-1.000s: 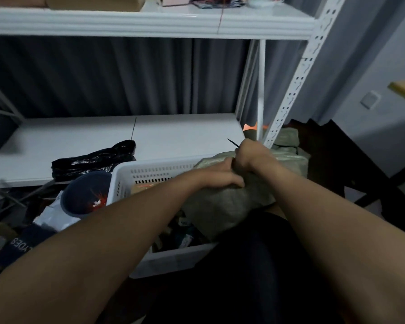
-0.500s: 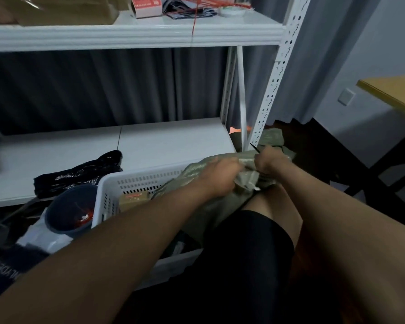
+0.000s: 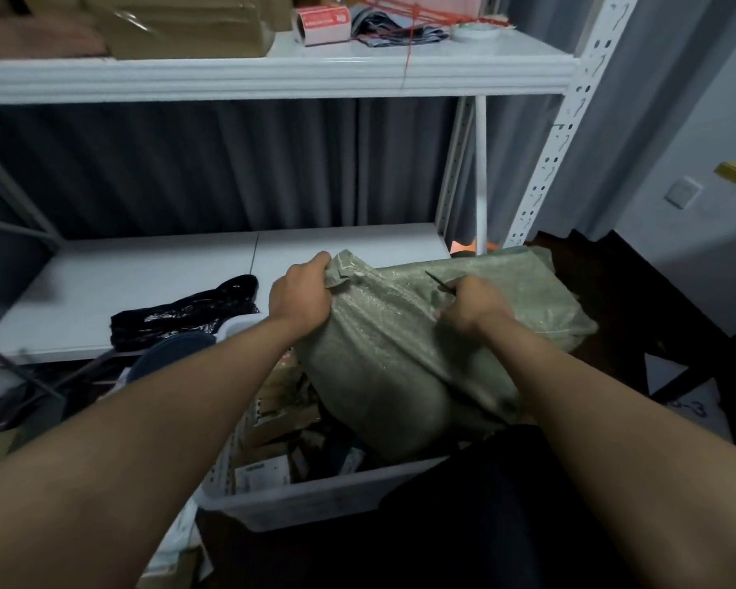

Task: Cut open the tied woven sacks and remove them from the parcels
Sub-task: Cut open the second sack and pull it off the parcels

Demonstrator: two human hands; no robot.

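Left grip: left hand [image 3: 300, 293] curled tight round the bunched, tied neck of the woven sack [image 3: 394, 342], holding it up.
Right grip: right hand [image 3: 474, 306] closed round a thin dark blade or tool [image 3: 439, 281], tip poking up-left against the sack top; pinching cloth too, cannot tell.
Sack position: over the white crate [image 3: 315, 499], leaning toward the lap, just in front of the lower shelf [image 3: 154, 274].
Handling, judged: soft, crinkly weave, slack round a bulky parcel; probably moderate weight; slippery enough to twist unless gathered.
Best hold, judged: bunched neck, as now; cut just below the tie, blade aimed away from the left fingers.
Left edge: black plastic bag [image 3: 188, 310] on the lower shelf, near the left wrist.
Overhead edge: upper shelf [image 3: 273, 78], well above; room to lift.
Right edge: perforated white upright [image 3: 540, 184] close behind the sack; darker floor beyond looks more open.
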